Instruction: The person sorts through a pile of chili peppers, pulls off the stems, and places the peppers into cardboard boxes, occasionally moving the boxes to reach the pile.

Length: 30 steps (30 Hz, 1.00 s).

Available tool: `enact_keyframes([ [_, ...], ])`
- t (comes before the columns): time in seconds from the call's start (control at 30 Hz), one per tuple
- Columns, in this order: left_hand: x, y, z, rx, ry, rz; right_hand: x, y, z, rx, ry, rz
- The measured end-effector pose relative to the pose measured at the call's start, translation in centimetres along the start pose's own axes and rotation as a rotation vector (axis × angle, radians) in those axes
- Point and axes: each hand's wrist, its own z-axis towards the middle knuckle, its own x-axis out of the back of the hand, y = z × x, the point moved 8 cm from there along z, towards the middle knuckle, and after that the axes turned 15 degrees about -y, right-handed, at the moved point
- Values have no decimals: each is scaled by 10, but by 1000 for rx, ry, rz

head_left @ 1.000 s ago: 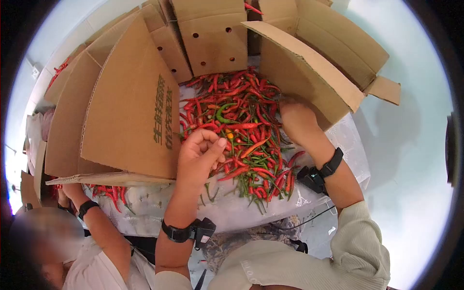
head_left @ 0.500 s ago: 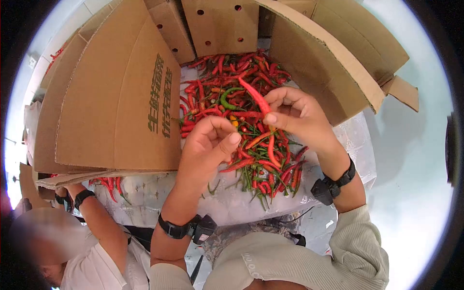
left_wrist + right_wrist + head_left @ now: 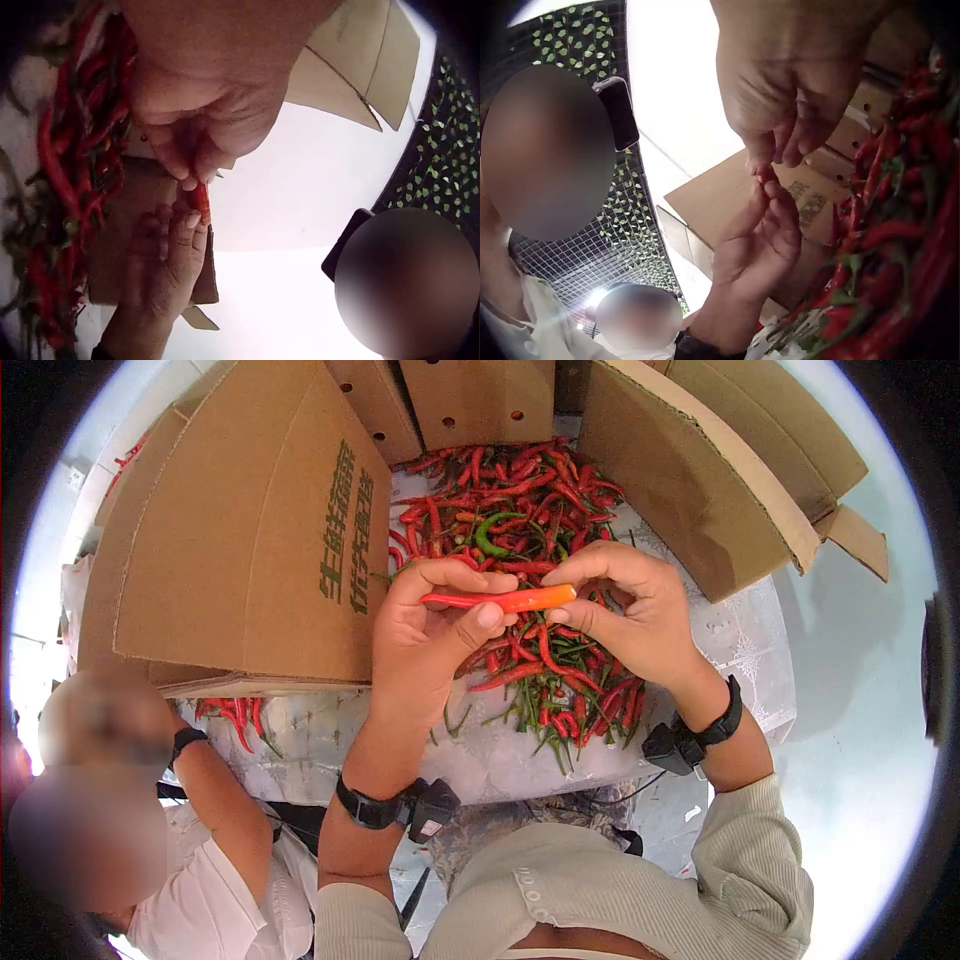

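A red chili pepper [image 3: 490,601] with an orange right end is held level between both hands in the head view. My left hand [image 3: 415,630] pinches its red part between thumb and fingers. Thumb and fingertips of my right hand [image 3: 640,615] pinch the orange end. Below lies a heap of red chilies [image 3: 520,490] with green stems, one green chili [image 3: 490,535] among them. In the left wrist view the chili [image 3: 199,201] runs between the two hands' fingertips; the right wrist view shows only a short stretch of the chili [image 3: 764,174].
An open cardboard box [image 3: 260,540] with printed characters stands left of the heap, another cardboard box [image 3: 700,490] on the right. Behind is a box panel with holes [image 3: 480,405]. Another person's arm [image 3: 225,790] is at lower left, near a few chilies [image 3: 240,720] on the sheet-covered table [image 3: 310,760].
The right hand came up from the heap's right side with a chili, then moved it to the left hand. The chili has turned from steep to level, and the left hand now grips it too.
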Motion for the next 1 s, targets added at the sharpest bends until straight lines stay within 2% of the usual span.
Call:
enact_keyframes([
  [0.07,-4,5,3,-101,-37,116,-3,-5,0,49,-9,21],
  [0.17,-11,11,1,-63,-9,176,-1,-8,-2,96,8,-74],
  [0.37,0,14,-1,-122,4,255,6,-10,-6,157,88,-50],
  [0.47,-7,30,-11,-206,90,558,7,-10,-7,146,111,-47],
  [0.57,-31,69,-37,-315,36,1035,12,11,-4,-43,72,20],
  [0.6,-21,70,-53,-154,103,736,16,14,-3,-76,55,-80],
  [0.67,-10,108,-102,-358,-61,849,23,27,-6,-160,13,-262],
  [0.7,9,130,-134,-544,203,652,24,31,-7,-174,9,-234],
  [0.73,22,149,-162,-651,316,452,26,32,-7,-191,5,-205],
  [0.77,34,167,-191,-778,422,261,27,31,-6,-205,1,-181],
  [0.8,46,190,-208,-833,373,76,25,29,-5,-220,-8,-123],
  [0.87,69,232,-257,-907,877,651,21,29,-3,-203,-12,-164],
  [0.93,90,251,-262,-770,1148,1084,18,29,0,-207,-31,-198],
  [1.0,83,250,-203,-395,1121,1561,13,34,-1,-245,-60,-220],
])
